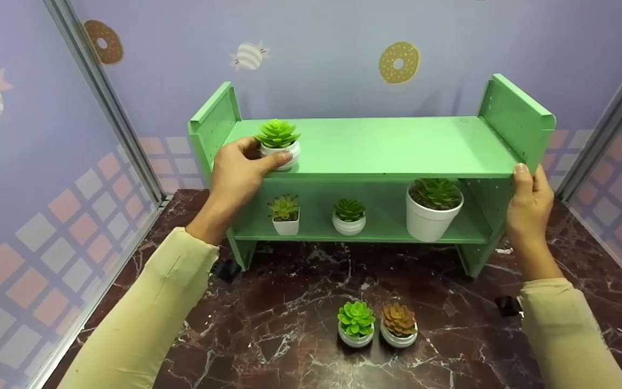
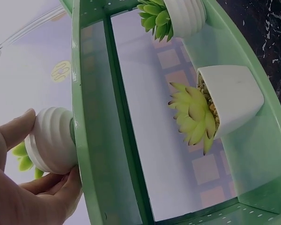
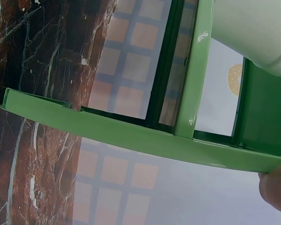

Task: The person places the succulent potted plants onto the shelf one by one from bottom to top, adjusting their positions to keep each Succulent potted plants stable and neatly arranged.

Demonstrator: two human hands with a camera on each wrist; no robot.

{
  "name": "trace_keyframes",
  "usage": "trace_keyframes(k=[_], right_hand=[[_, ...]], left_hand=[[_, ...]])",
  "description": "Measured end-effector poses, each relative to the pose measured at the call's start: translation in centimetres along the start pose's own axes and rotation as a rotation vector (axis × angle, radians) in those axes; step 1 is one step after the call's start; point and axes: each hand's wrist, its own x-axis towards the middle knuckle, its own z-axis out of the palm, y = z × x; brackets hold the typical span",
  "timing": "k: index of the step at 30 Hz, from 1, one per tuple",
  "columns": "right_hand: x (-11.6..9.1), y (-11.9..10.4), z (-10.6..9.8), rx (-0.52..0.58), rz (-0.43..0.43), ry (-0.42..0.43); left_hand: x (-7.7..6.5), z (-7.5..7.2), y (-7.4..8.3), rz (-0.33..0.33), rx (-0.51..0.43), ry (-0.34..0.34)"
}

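Note:
My left hand holds a small white ribbed pot with a bright green succulent, thumb in front and fingers behind. The pot is at the left front of the upper board of a green two-tier shelf; its base is at the board's edge in the left wrist view. My right hand grips the shelf's right side panel, its thumb on the front edge. On the lower board stand a square-potted succulent, a small round-potted succulent and a larger white pot with a dark green plant.
Two more round-potted succulents, one green and one reddish-brown, stand side by side on the dark marbled tabletop before the shelf. Patterned lilac walls enclose the table at the back and sides.

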Motion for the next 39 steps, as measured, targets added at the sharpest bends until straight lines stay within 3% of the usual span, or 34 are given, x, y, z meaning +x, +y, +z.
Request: trace_keyframes(k=[18,30,39], right_hand=[[0.1,0.1,-0.2,0.013,-0.008,-0.024],[0.2,0.4,-0.2,-0.022,-0.007,-0.024],[0.0,-0.2,-0.3,-0.058,0.007,-0.03]], left_hand=[[0.3,0.4,-0.1,0.008,-0.04,-0.029],[0.0,0.2,0.0,0.016,-0.01,-0.049],[-1.0,0.4,0.0,0.003,0.087,-0.016]])
